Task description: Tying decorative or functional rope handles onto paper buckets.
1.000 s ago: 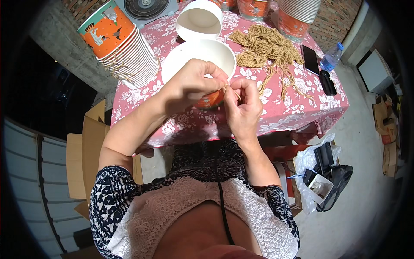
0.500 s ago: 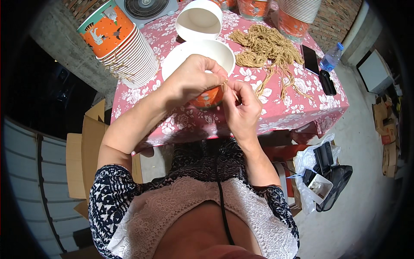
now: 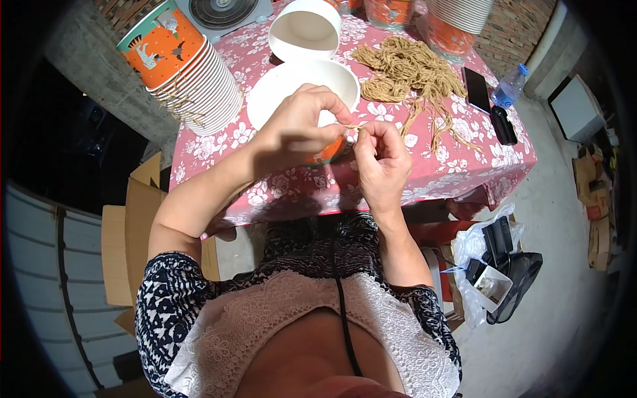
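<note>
My left hand (image 3: 306, 119) and my right hand (image 3: 383, 154) pinch a short stretch of tan cord (image 3: 355, 127) drawn between their fingertips. Below them lies the orange side of a paper bucket (image 3: 328, 152), mostly hidden by my left hand and wrist. The bucket's wide white opening (image 3: 282, 86) faces the far side of the table. Just behind it, a second white bucket (image 3: 306, 33) rests tipped, its inside showing. A heap of loose tan cords (image 3: 408, 73) spreads to the right, with strands trailing toward the table's near edge.
A tall stack of orange and white buckets (image 3: 192, 79) leans at the left, cords hanging at its sides. Another stack (image 3: 454, 26) stands at the back right. A phone (image 3: 476, 91), a water bottle (image 3: 509, 86) and a black case (image 3: 503, 126) occupy the right edge.
My hands have moved slightly apart, the right one shifting right, so the cord now shows stretched between them. Less of the bucket's orange side is visible.
</note>
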`<action>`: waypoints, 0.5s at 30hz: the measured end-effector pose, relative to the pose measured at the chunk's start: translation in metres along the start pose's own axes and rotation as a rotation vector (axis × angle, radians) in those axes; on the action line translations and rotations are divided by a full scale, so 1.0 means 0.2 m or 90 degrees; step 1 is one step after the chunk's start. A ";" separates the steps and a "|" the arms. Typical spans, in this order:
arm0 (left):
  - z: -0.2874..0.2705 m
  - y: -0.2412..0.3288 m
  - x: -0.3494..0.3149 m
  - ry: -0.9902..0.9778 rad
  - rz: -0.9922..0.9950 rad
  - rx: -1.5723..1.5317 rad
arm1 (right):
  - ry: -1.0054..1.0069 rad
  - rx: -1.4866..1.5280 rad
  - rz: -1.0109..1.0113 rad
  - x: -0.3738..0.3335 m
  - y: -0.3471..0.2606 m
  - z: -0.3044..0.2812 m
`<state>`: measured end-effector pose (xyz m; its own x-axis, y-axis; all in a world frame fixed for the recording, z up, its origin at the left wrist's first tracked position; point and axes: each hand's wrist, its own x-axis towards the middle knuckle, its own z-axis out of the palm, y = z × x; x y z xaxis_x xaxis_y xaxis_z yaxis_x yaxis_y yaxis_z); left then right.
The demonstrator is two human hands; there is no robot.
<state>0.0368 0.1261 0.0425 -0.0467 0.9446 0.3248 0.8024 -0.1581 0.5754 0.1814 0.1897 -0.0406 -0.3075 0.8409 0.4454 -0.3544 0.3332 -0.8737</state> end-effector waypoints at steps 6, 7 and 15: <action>0.03 0.01 -0.02 0.093 0.060 0.117 | 0.017 -0.004 0.009 0.00 0.01 0.00; 0.03 0.01 -0.02 0.092 0.060 0.116 | 0.022 -0.017 -0.001 0.00 0.01 -0.01; 0.02 0.02 -0.02 0.059 0.038 0.082 | 0.025 -0.097 -0.019 0.02 0.03 -0.02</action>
<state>0.0430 0.1234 0.0401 -0.0467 0.9030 0.4270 0.8750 -0.1692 0.4535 0.1815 0.1970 -0.0439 -0.2629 0.8444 0.4668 -0.2241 0.4172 -0.8808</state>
